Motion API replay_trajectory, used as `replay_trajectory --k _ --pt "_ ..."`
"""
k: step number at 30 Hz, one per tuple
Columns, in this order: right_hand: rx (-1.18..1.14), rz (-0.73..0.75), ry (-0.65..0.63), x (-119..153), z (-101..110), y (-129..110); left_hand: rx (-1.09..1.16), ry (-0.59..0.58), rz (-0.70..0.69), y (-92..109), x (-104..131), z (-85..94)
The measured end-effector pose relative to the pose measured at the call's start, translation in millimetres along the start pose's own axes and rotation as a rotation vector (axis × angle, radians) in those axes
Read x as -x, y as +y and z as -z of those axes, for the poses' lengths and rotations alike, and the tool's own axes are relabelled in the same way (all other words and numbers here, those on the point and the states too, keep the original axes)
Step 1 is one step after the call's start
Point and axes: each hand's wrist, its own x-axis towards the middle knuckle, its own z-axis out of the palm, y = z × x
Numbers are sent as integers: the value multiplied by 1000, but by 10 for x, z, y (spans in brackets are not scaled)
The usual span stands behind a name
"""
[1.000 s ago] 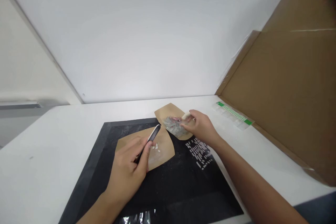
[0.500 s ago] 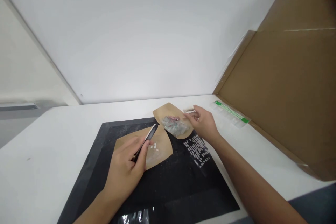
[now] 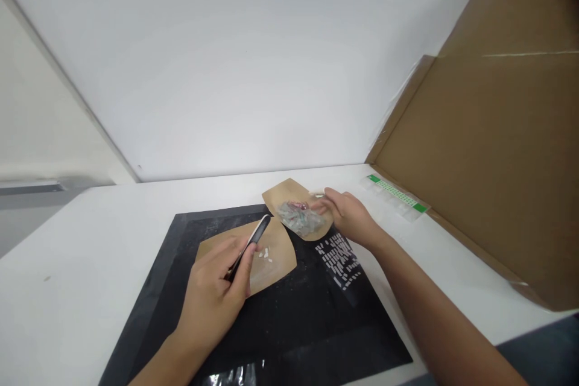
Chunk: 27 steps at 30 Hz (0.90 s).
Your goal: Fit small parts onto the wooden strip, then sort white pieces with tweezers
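My left hand [image 3: 217,280] is closed round a slim black tool with a pale edge [image 3: 259,232], its tip pointing up and away. Under and beside that hand lies a brown paper sheet [image 3: 283,256] with a few small white pieces [image 3: 266,254] on it. Over the right edge of a second brown paper sheet [image 3: 287,187], my right hand [image 3: 348,214] pinches a thin pale thing [image 3: 318,195], too small and blurred to name. Crumpled clear plastic bits [image 3: 298,220], some reddish, are heaped on this second sheet, just left of my right fingers.
Both sheets rest on a black mat [image 3: 316,325] on a white table [image 3: 54,277]. Small white pieces [image 3: 337,259] lie in rows at the mat's right side. A clear case with a green label [image 3: 398,193] stands by a large cardboard panel [image 3: 497,163]. Behind is a white wall.
My right hand has moved slightly left and down, bringing the thin pale thing closer to the plastic heap. The left hand keeps its grip on the black tool, almost still.
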Motion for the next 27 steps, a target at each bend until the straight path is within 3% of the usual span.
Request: replay_trajectory --k 8,11,17,22,27 --pt "-138 43 -29 81 -40 53 1 -11 -1 -14 1 7" --pt "-89 74 -2 89 -26 57 -11 -3 -5 -14 -4 3" --pt "91 186 -128 69 -16 76 -15 -1 -32 -6 -3 12" --pt "72 180 -160 35 -77 123 -27 1 -44 -22 -2 12" --pt "-56 77 -141 16 -56 81 -21 4 -42 -16 -2 10"
